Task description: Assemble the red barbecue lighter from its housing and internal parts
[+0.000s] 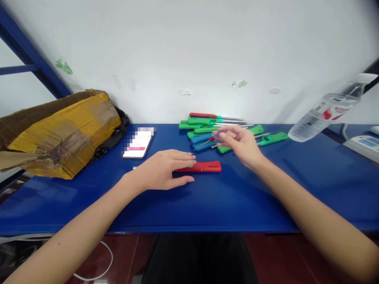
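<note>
My right hand (238, 142) is closed around the purplish, see-through handle of a small screwdriver (212, 138). Its thin metal shaft points down and left, past the blue lighters. On the blue tabletop in front of me lies a red long-necked lighter (209, 167). My left hand (167, 169) hovers over or rests on the lighter's left part, fingers stretched and thumb apart; I cannot tell whether it touches. That hand hides much of the lighter, with a small metal end showing by the wrist. Behind the screwdriver is a pile of green, blue and red lighters (204, 130).
A phone (134, 152) lies left of the pile. Farther left sits a cardboard box (85, 132) wrapped in yellow tape, with black plastic beside it. At the right stand a water bottle (319, 114) and a white device (364, 145). The blue table (207, 209) meets a white wall.
</note>
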Action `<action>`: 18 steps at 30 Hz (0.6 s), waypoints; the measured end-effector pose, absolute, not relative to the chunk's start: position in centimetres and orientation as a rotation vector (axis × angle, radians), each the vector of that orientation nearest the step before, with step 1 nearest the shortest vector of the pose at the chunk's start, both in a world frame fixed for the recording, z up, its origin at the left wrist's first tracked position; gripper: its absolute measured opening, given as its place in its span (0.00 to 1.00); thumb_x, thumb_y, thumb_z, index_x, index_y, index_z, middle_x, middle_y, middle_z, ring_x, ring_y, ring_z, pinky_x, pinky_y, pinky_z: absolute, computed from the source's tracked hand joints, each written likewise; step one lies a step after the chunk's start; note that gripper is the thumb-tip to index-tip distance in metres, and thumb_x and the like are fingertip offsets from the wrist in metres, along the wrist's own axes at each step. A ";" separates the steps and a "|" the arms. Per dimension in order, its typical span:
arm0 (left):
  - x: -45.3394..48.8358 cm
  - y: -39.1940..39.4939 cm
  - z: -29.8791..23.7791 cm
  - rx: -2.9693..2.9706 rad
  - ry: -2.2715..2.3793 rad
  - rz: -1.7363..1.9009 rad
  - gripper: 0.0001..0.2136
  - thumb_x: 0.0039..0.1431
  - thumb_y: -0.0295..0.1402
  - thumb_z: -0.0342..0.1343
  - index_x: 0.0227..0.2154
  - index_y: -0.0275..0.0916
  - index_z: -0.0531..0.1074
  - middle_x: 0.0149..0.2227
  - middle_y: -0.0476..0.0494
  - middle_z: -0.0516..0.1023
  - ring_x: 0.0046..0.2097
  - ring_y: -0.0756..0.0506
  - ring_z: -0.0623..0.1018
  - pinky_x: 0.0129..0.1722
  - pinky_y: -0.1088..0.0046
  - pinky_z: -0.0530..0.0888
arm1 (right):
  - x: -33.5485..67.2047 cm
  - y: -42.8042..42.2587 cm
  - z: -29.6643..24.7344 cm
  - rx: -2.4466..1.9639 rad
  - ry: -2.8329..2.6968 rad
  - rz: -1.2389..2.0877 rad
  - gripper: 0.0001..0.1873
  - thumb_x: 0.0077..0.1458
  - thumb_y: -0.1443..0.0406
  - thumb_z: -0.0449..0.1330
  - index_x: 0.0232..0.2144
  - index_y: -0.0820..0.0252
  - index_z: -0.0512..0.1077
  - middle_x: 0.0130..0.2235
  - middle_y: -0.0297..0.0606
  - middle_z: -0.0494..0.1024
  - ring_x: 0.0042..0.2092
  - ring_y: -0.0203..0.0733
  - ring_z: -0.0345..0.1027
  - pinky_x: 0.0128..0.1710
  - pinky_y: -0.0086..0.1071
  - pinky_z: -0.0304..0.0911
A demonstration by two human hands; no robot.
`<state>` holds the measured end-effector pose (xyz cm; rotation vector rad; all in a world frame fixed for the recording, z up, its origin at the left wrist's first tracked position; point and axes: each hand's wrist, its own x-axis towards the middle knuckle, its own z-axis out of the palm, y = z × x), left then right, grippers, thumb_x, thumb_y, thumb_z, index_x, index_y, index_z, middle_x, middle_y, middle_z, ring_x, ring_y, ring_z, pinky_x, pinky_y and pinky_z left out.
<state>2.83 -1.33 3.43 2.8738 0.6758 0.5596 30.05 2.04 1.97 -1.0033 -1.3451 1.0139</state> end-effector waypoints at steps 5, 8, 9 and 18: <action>3.1 -1.6 3.1 2.859 0.639 0.407 0.22 0.64 0.44 0.55 0.58 0.42 0.70 0.59 0.43 0.73 0.64 0.39 0.68 0.64 0.55 0.65 | 29.7 1.9 1.5 -1.008 -1.408 1.043 0.19 0.46 0.52 0.71 0.37 0.56 0.76 0.40 0.39 0.84 0.44 0.46 0.78 0.40 0.39 0.78; 3.7 -1.5 2.1 2.860 0.622 0.414 0.22 0.65 0.44 0.54 0.58 0.40 0.70 0.59 0.42 0.73 0.63 0.40 0.69 0.64 0.56 0.65 | 29.6 1.9 1.5 -1.010 -1.410 1.054 0.19 0.46 0.52 0.71 0.36 0.57 0.76 0.40 0.40 0.84 0.44 0.46 0.78 0.40 0.39 0.77; 3.8 -1.4 1.8 2.854 0.631 0.436 0.21 0.66 0.43 0.53 0.58 0.40 0.70 0.58 0.42 0.73 0.63 0.40 0.70 0.64 0.57 0.66 | 29.6 1.9 1.6 -1.011 -1.399 1.055 0.20 0.46 0.52 0.71 0.36 0.57 0.76 0.40 0.40 0.84 0.44 0.46 0.78 0.40 0.39 0.77; 3.3 0.7 0.8 2.700 0.915 0.843 0.13 0.66 0.38 0.52 0.44 0.39 0.78 0.49 0.39 0.79 0.51 0.42 0.78 0.53 0.62 0.75 | 31.3 2.4 2.6 -0.971 -1.301 0.976 0.19 0.46 0.52 0.70 0.38 0.56 0.76 0.40 0.38 0.84 0.43 0.43 0.78 0.41 0.38 0.77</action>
